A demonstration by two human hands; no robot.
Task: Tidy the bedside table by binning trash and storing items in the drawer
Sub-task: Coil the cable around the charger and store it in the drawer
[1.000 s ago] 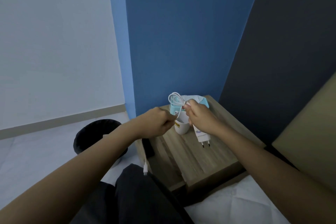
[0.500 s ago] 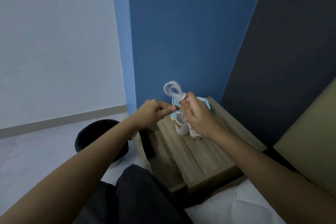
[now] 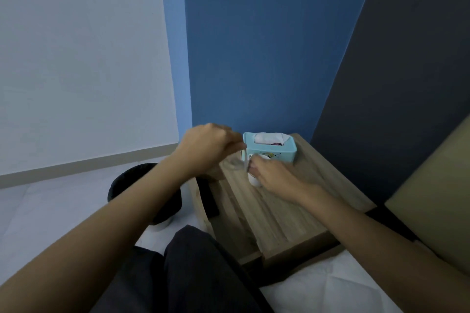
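My left hand [image 3: 209,146] hovers over the left rim of the wooden bedside table [image 3: 287,213], fingers pinched on a white charger cable [image 3: 245,160] that shows only as a blurred strand. My right hand [image 3: 276,176] is low over the tabletop with its fingers closed on the same cable. It covers most of a white mug [image 3: 254,182], and the charger plug is hidden. Behind both hands stands a light blue tissue box [image 3: 270,148]. The table's drawer [image 3: 209,201] is pulled out to the left, its inside dark.
A black bin [image 3: 142,193] stands on the pale floor left of the table. Blue and dark walls close in behind it. A tan headboard [image 3: 432,211] and white bedsheet [image 3: 330,292] lie to the right, and my dark trouser leg [image 3: 190,274] is in front.
Both hands have come down from above the mug toward the tabletop with the cable. The raised coil and the charger plug are no longer visible. The tissue box now shows fully.
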